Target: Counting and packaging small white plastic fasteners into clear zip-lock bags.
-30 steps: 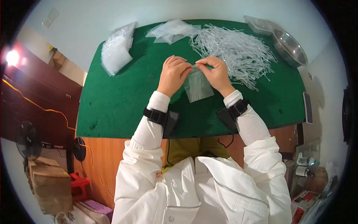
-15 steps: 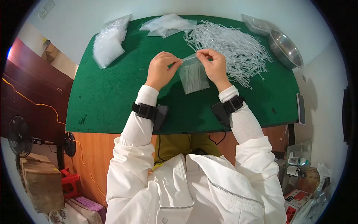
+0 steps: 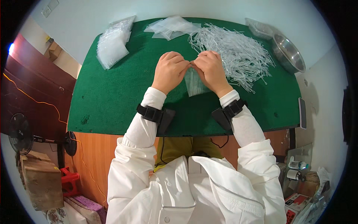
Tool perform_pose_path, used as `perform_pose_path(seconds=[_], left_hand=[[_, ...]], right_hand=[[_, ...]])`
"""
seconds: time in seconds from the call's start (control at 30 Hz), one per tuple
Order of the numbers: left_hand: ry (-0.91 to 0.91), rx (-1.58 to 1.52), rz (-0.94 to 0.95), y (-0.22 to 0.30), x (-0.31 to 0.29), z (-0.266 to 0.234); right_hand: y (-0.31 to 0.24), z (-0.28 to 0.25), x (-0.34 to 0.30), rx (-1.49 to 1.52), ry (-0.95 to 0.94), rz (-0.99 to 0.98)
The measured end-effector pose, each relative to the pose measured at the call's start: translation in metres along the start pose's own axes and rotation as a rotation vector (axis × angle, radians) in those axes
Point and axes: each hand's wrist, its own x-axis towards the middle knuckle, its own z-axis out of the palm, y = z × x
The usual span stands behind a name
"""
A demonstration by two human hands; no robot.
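Note:
A clear zip bag (image 3: 195, 86) hangs between my hands above the green table, with a row of thin, pale, stick-like pieces inside. My left hand (image 3: 170, 71) is closed at the bag's top edge, thumb and fingers pinching it. My right hand (image 3: 212, 72) pinches the same edge, its fingertips almost touching the left ones. Both hands cover the bag's upper part, so I cannot tell whether its seal is closed. Just beyond my right hand spreads a large heap of thin, pale pieces with looped ends (image 3: 238, 54).
At the table's (image 3: 123, 100) far left lies a stack of filled clear bags (image 3: 112, 50). Several flat clear bags (image 3: 173, 27) lie at the back middle. A steel bowl (image 3: 288, 52) and a clear plastic tray (image 3: 259, 29) stand back right. A phone-like slab (image 3: 302, 113) is at the right edge.
My hands have drawn together along the bag's top edge, the left moving right. They now cover the upper part of the bag that showed before. The whole view has shifted slightly.

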Motion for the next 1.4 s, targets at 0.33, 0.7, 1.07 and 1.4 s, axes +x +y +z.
perform_pose_path(seconds=[0.33, 0.7, 1.07, 1.4], left_hand=[[0.023, -0.053, -0.045, -0.007, -0.003, 0.002], [0.000, -0.082, -0.152, -0.005, -0.003, -0.003], [-0.070, 0.078, 0.014, 0.002, 0.001, 0.000], [-0.056, 0.053, -0.024, -0.001, 0.000, 0.003]], right_hand=[[0.010, -0.002, -0.003, -0.017, 0.032, 0.088], [0.018, -0.004, -0.006, 0.071, 0.034, 0.181], [-0.003, 0.001, 0.002, 0.117, 0.060, 0.066], [0.005, 0.001, -0.002, 0.100, 0.079, 0.091]])
